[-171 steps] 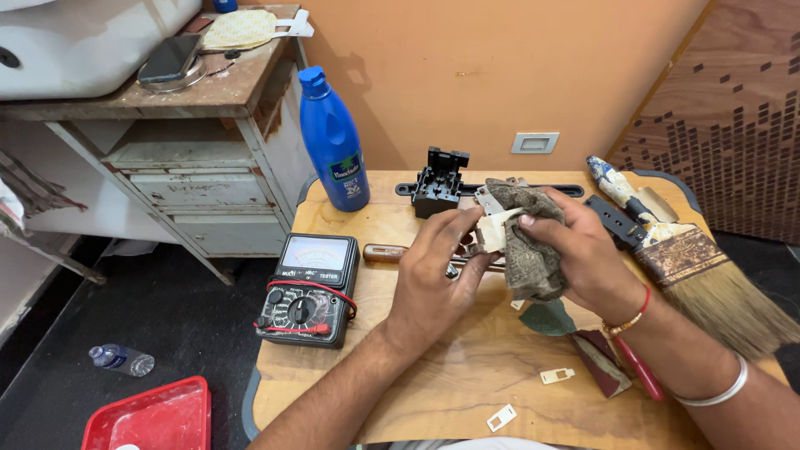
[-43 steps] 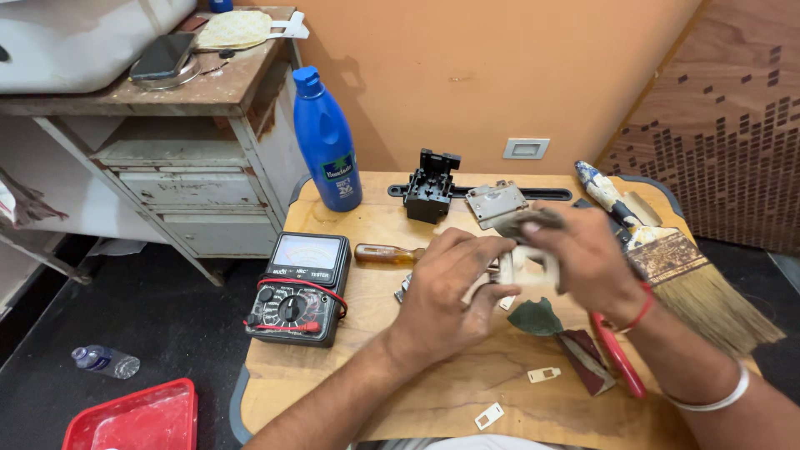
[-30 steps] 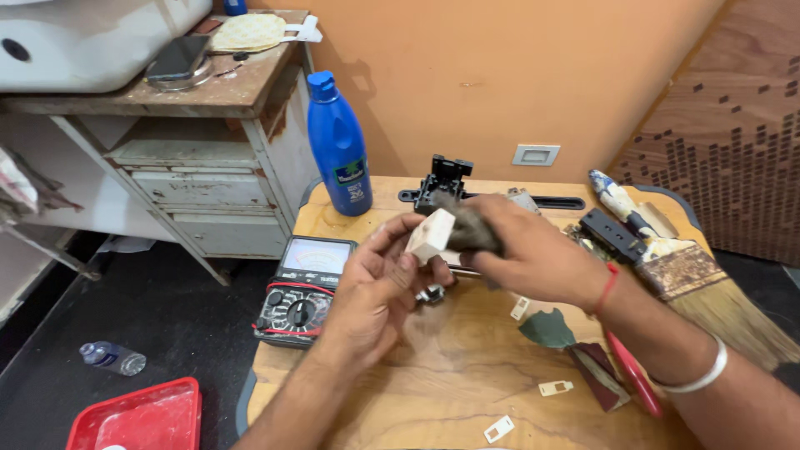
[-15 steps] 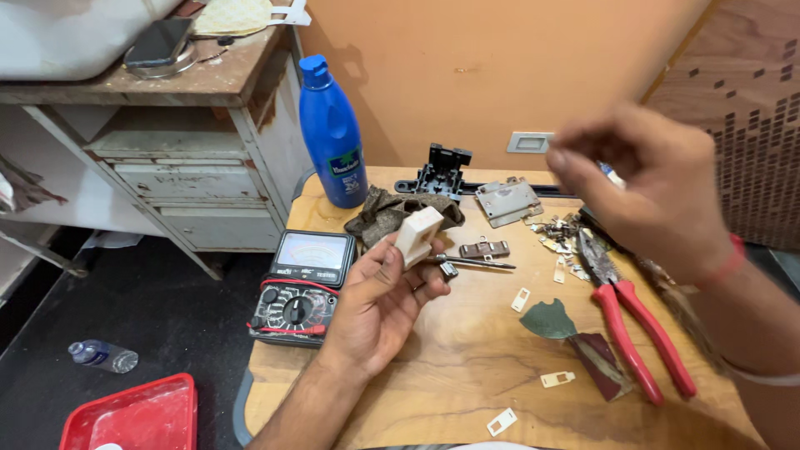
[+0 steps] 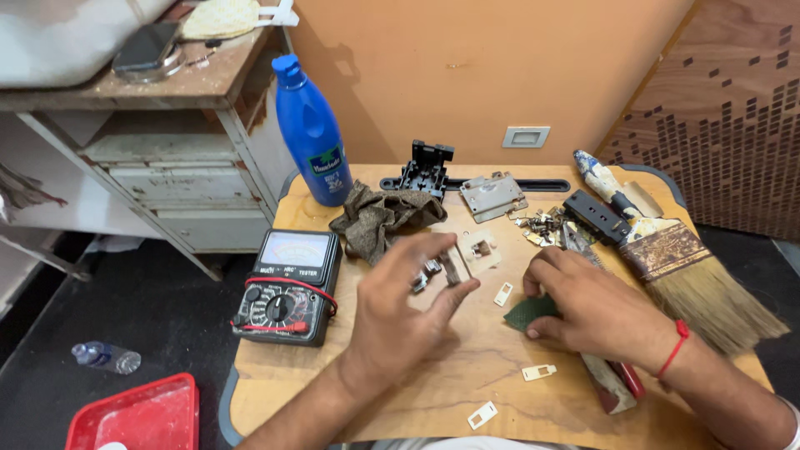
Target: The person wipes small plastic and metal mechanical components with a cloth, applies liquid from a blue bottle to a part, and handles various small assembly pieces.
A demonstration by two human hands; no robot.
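Your left hand pinches a small white switch part above the wooden table. Your right hand grips a dark green scrap.

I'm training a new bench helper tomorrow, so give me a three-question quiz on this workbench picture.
1. True or false: the crumpled brown cloth lies between the blue bottle and the black plastic housing.
2. Which hand rests on the dark green piece?
A. left hand
B. right hand
C. neither
3. Fill in: the multimeter sits on the table's ____ side as seen from the head camera, opposite the paintbrush.

Key
1. True: the cloth lies on the wooden table between them, a little nearer the camera.
2. B
3. left
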